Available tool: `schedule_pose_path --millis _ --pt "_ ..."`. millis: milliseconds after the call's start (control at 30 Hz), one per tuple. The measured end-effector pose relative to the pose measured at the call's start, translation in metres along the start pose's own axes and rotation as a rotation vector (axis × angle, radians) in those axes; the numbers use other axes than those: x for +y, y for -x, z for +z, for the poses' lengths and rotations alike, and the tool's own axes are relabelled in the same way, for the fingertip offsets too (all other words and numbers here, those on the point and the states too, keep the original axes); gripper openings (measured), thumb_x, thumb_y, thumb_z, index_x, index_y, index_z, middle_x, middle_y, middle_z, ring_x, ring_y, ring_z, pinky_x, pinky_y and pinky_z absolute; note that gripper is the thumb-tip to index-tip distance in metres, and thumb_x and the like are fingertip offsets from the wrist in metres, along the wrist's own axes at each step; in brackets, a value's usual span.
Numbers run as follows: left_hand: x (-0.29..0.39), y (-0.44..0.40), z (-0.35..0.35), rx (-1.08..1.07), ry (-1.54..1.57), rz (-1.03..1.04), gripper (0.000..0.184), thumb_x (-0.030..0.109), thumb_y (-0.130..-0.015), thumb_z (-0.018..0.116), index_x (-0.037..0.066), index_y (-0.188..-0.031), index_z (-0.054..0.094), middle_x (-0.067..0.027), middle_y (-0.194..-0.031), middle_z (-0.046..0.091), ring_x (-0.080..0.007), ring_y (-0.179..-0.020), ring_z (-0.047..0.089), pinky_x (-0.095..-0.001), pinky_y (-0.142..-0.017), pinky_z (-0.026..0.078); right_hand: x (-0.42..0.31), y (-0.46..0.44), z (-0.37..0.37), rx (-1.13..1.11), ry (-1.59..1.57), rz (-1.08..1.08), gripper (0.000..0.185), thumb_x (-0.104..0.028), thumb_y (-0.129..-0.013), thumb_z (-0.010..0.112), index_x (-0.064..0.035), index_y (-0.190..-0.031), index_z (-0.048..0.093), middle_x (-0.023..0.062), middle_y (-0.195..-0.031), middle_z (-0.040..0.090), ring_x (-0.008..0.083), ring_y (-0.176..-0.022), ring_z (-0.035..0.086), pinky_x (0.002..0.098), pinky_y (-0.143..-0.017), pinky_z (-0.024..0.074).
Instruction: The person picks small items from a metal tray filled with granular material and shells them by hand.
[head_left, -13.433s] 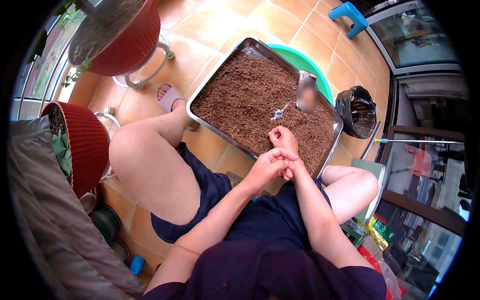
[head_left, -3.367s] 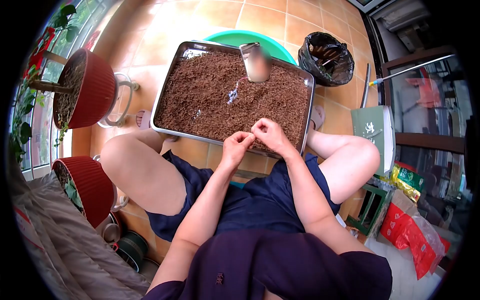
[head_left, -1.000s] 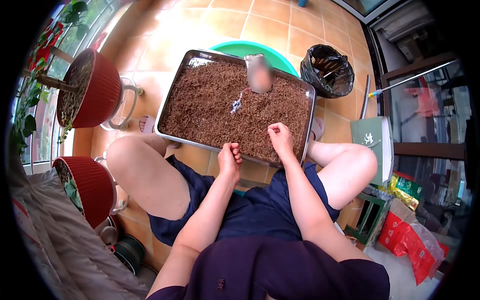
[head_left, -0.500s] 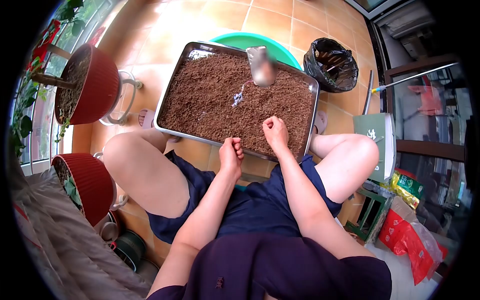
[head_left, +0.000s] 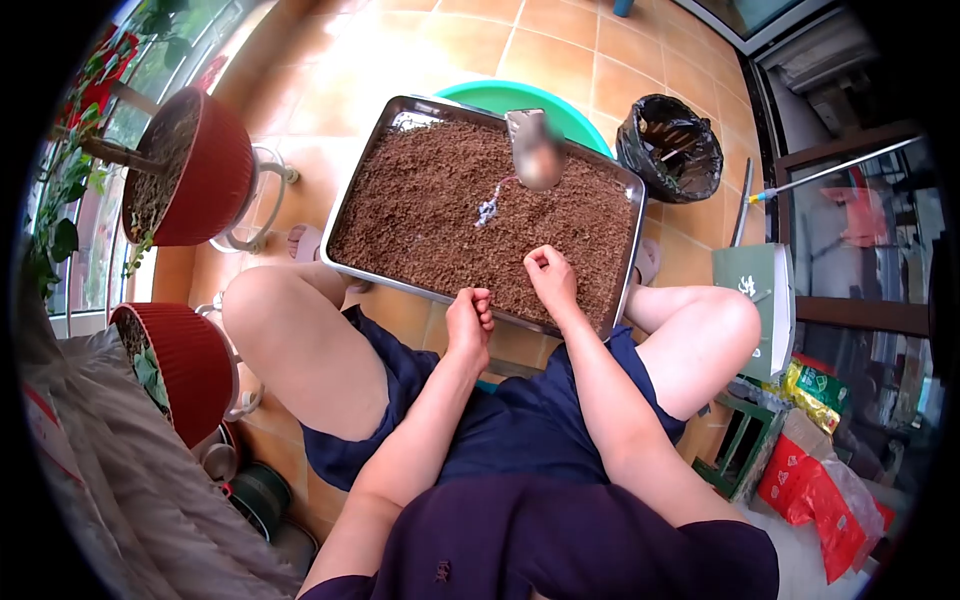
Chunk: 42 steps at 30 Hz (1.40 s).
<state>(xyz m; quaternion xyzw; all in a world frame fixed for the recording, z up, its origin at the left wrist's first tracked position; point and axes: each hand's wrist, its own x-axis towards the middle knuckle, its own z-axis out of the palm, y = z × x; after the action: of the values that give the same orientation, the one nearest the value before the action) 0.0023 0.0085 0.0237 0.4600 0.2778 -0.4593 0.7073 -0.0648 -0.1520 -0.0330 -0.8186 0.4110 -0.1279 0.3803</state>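
A metal tray [head_left: 337, 238] filled with brown, crumbly soil [head_left: 430, 200] lies between my knees. My left hand [head_left: 468, 324] is closed with curled fingers at the tray's near edge; whatever is inside it is hidden. Over the near right part of the soil, my right hand [head_left: 552, 280] is closed in a pinch, and anything between its fingertips is too small to make out. A phone [head_left: 525, 130], partly blurred, lies on the soil at the far side. From it a thin cord leads to a small pale blue-white charm [head_left: 487, 211] on the soil.
A green basin [head_left: 560, 105] sits behind the tray. At its right stands a bin lined with a black bag [head_left: 690, 180]. Red planters [head_left: 215, 165] line the left side. A green book [head_left: 755, 270], red packaging [head_left: 820, 505] and a pole [head_left: 840, 165] are at the right.
The whole view has shifted slightly, so the tray and surroundings appear a little lower and further right. Both hands stay closed, with the right still pinched above the soil.
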Motion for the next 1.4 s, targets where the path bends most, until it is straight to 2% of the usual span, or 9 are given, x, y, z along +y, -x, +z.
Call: schedule_pose_path --millis 33,133,167,333,700,1000,1100,1200,1400 --pt "0.000 0.001 0.003 -0.003 0.001 -0.001 0.018 0.024 -0.095 0.045 0.008 -0.090 0.053 0.0044 -0.064 0.042 -0.0074 -0.053 0.038 -0.0230 -0.048 0.032 0.011 -0.004 0.005 -0.043 -0.213 0.075 0.010 -0.019 -0.089 0.064 -0.0094 -0.087 0.062 0.0051 -0.082 0.066 0.0155 -0.065 0.062 0.0324 -0.057 0.0491" --pt "-0.002 0.002 0.007 -0.018 -0.003 -0.014 0.019 0.025 -0.095 0.046 0.008 -0.092 0.054 0.0049 -0.065 0.043 -0.0069 -0.054 0.038 -0.0223 -0.049 0.032 0.010 -0.001 -0.009 -0.166 -0.621 0.245 0.015 -0.023 -0.093 0.062 -0.0078 -0.091 0.062 0.0034 -0.082 0.067 0.0095 -0.064 0.060 0.0247 -0.055 0.0475" --pt "-0.002 0.001 0.007 -0.030 -0.012 -0.020 0.019 0.025 -0.096 0.046 0.007 -0.092 0.054 0.0049 -0.065 0.043 -0.0068 -0.054 0.038 -0.0222 -0.049 0.032 0.002 0.001 -0.017 -0.213 -0.667 0.260 0.016 -0.020 -0.096 0.059 -0.0062 -0.102 0.063 0.0012 -0.084 0.065 0.0052 -0.066 0.057 0.0199 -0.056 0.0455" --pt "0.002 0.000 0.008 -0.180 -0.054 0.007 0.026 0.023 -0.100 0.048 0.002 -0.102 0.062 0.0061 -0.064 0.041 -0.0044 -0.053 0.037 -0.0204 -0.046 0.031 -0.022 0.004 -0.040 -0.352 -0.945 0.376 0.024 -0.022 -0.097 0.060 -0.0040 -0.111 0.064 -0.0010 -0.086 0.064 0.0034 -0.067 0.054 0.0196 -0.059 0.0451" --pt "0.010 0.009 0.015 -0.207 -0.229 0.151 0.024 0.021 -0.095 0.061 0.006 -0.113 0.065 0.0099 -0.064 0.041 -0.0002 -0.051 0.032 -0.0184 -0.045 0.024 -0.055 0.014 -0.055 -0.598 -1.164 0.374 0.032 -0.016 -0.096 0.058 -0.0033 -0.125 0.056 -0.0007 -0.086 0.061 0.0057 -0.068 0.054 0.0218 -0.062 0.0466" --pt "0.009 0.010 0.022 -0.243 -0.323 0.281 0.023 0.019 -0.093 0.065 0.006 -0.112 0.069 0.0029 -0.079 0.065 -0.0019 -0.057 0.047 -0.0189 -0.049 0.034 -0.058 0.019 -0.052 -0.753 -1.336 0.415 0.035 -0.014 -0.098 0.053 -0.0033 -0.131 0.049 -0.0005 -0.084 0.055 0.0069 -0.067 0.051 0.0242 -0.065 0.0466" --pt "0.009 0.016 0.026 -0.258 -0.326 0.320 0.020 0.019 -0.093 0.067 0.007 -0.108 0.069 0.0043 -0.077 0.063 -0.0009 -0.055 0.044 -0.0183 -0.049 0.033 -0.057 0.022 -0.051 -0.770 -1.333 0.432 0.035 -0.015 -0.098 0.053 -0.0034 -0.130 0.050 -0.0007 -0.084 0.055 0.0069 -0.068 0.051 0.0235 -0.065 0.0460" --pt "0.002 0.001 0.020 -0.296 -0.319 0.372 0.018 0.017 -0.093 0.065 0.001 -0.103 0.068 0.0002 -0.080 0.067 -0.0064 -0.065 0.058 -0.0217 -0.058 0.046 -0.055 0.025 -0.050 -0.771 -1.296 0.450 0.036 -0.015 -0.098 0.053 -0.0028 -0.131 0.049 -0.0011 -0.085 0.054 0.0064 -0.069 0.050 0.0246 -0.067 0.0455" --pt "-0.003 -0.008 0.012 -0.139 -0.756 0.690 0.019 0.016 -0.092 0.066 -0.002 -0.094 0.068 -0.0024 -0.075 0.068 -0.0064 -0.065 0.059 -0.0220 -0.058 0.046 -0.049 0.027 -0.049 -0.777 -1.229 0.411 0.036 -0.014 -0.097 0.054 -0.0025 -0.131 0.048 -0.0002 -0.088 0.055 0.0072 -0.075 0.052 0.0244 -0.071 0.0470"
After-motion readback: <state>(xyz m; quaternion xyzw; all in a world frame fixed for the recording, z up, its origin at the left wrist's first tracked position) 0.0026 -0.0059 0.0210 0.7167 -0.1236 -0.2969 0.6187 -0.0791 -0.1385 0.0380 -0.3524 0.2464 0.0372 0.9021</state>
